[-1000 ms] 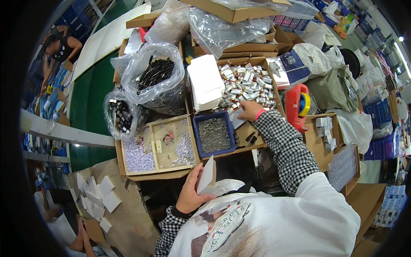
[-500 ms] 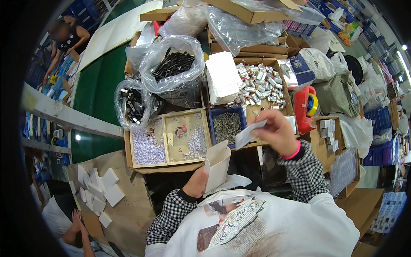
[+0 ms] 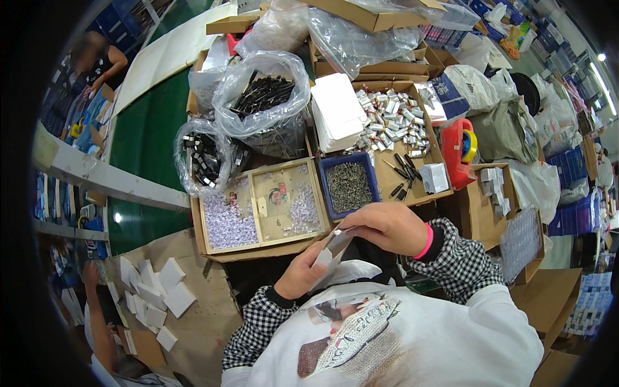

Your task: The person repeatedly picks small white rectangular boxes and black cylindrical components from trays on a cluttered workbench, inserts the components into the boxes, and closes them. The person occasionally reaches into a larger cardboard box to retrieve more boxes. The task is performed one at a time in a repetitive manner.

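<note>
Small white carton sits close to the chest, left hand gripping its lower end, right hand pinching its top. Loosened fingers could likely drop it toward the blue tray of small dark parts.

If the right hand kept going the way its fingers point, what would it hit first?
The right hand points left, fingertips already on the small white packet that the left hand holds; depth is unclear.

Both hands pinch a small white packet.
</note>
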The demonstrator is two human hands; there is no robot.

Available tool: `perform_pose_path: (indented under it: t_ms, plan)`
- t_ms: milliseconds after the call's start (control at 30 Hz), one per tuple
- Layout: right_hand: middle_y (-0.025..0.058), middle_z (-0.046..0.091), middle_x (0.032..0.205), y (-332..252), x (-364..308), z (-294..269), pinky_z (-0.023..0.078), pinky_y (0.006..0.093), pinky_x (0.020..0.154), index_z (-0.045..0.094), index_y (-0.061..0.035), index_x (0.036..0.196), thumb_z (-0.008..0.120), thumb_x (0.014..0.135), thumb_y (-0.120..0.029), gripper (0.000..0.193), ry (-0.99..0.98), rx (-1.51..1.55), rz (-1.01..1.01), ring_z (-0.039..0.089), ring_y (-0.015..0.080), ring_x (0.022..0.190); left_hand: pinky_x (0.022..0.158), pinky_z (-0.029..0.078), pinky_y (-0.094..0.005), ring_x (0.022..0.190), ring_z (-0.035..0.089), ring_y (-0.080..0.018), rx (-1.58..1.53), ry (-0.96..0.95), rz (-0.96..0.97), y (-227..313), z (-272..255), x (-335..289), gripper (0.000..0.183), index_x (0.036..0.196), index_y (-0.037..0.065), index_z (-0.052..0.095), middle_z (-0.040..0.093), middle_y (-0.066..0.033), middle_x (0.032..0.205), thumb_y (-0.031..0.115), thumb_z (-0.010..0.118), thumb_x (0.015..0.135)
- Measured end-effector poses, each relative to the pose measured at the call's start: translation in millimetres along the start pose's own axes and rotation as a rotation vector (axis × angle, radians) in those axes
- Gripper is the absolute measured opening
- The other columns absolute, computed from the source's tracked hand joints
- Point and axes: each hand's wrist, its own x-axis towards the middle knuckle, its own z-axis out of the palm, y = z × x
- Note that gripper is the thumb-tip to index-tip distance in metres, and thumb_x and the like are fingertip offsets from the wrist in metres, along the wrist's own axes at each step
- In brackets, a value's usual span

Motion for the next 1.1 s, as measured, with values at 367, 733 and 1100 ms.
perform_pose_path:
  t_ms: [367, 733, 1100]
  plan:
    - [0.0075, 0.06, 0.101, -18.1, 7.1, -10.4, 0.049, 0.0329, 0.077, 0.06, -0.0083, 0.103, 0.065, 0.076, -0.006, 0.027, 0.059, 0.041, -0.047, 0.058, 0.0267, 0.089, 0.088, 0.042, -0.0296, 0.102, 0.052, -0.0176, -0.3, -0.053, -0.006, -4.8, -0.4, -2.6, 0.083, 0.132, -0.002, 0.035, 0.051, -0.0116, 0.117, 0.063, 0.049, 0.082]
    - [0.0103, 0.063, 0.082, 105.6, -53.7, -66.1, 0.048, 0.0394, 0.069, 0.065, -0.0082, 0.089, 0.059, 0.08, -0.017, 0.013, -0.083, -0.52, 0.362, 0.06, 0.0294, 0.078, 0.083, 0.047, -0.0355, 0.094, 0.059, -0.0249, -0.438, -0.002, 0.139, 5.1, 15.4, 10.5, 0.105, 0.122, -0.006, 0.041, 0.058, -0.0177, 0.101, 0.083, 0.042, 0.067]
    - [0.0058, 0.06, 0.086, 208.8, -63.2, -27.2, 0.049, 0.0367, 0.075, 0.064, -0.0093, 0.087, 0.06, 0.075, -0.016, 0.014, -0.413, -0.67, 0.29, 0.059, 0.0266, 0.091, 0.09, 0.046, -0.0423, 0.104, 0.055, -0.0257, -0.464, -0.021, 0.075, -5.6, 29.2, 22.8, 0.099, 0.132, -0.001, 0.032, 0.049, -0.017, 0.12, 0.074, 0.051, 0.07]
